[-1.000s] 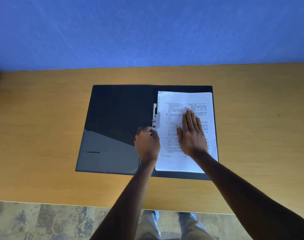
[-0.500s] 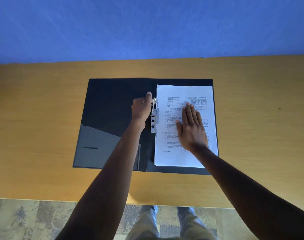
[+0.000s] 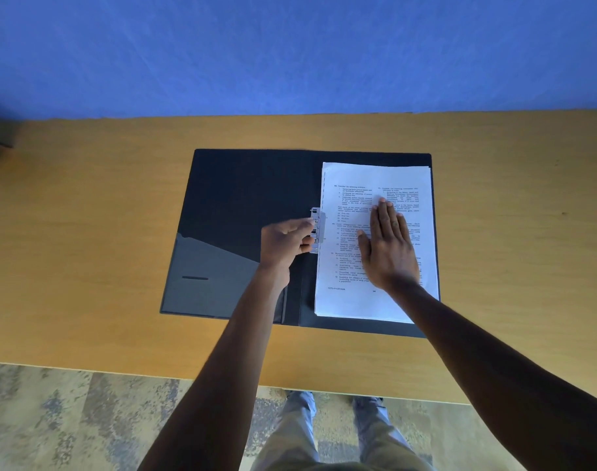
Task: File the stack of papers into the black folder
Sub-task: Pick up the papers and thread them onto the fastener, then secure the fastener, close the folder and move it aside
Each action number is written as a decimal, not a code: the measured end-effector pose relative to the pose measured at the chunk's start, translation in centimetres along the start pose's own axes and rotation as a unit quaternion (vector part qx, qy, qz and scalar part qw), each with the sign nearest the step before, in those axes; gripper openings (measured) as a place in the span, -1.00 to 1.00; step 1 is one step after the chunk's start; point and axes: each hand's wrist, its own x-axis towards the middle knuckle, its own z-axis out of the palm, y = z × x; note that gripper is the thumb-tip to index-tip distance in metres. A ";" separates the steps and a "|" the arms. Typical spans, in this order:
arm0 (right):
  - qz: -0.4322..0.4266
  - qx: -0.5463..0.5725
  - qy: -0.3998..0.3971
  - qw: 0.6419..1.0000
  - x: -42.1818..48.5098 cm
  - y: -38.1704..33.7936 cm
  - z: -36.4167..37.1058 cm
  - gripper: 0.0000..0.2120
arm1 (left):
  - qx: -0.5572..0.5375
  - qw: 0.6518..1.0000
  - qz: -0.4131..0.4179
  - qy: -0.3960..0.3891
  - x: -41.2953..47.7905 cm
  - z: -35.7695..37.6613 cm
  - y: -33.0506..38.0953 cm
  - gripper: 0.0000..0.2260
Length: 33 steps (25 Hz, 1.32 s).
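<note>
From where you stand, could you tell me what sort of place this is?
Probably an office or study room: a plain wooden desk against a blue wall, with a black folder lying open and a stack of papers in it, and patterned flooring below.

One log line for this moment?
folder: open on table | papers: right half | right hand: flat on papers | left hand: at clip

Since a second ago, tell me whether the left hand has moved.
Yes. The left hand moved up along the metal clip, away from the folder's near edge.
</note>
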 end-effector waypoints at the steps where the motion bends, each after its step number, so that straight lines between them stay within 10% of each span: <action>1: 0.000 0.000 0.000 1.000 0.0 0.0 0.0 -0.42 | -0.003 1.000 -0.010 -0.005 -0.1 -0.1 0.1 -0.97; 9: -0.003 0.002 0.010 1.000 -0.1 0.1 0.2 -0.42 | 0.003 0.995 -0.090 -0.038 0.4 -0.7 -0.2 -0.87; 22: -0.001 -0.001 0.017 1.000 -0.1 0.1 0.5 -0.40 | 0.391 0.918 0.069 0.019 1.9 -1.2 -2.3 -0.59; 30: -0.005 0.004 0.025 1.000 -0.2 0.0 0.3 -0.40 | 0.355 0.931 0.089 -0.006 1.3 -2.8 -1.9 -0.68; 33: -0.009 0.008 0.028 1.000 -0.2 0.0 0.3 -0.40 | 0.415 0.894 0.122 0.115 0.6 -6.9 -1.8 -0.75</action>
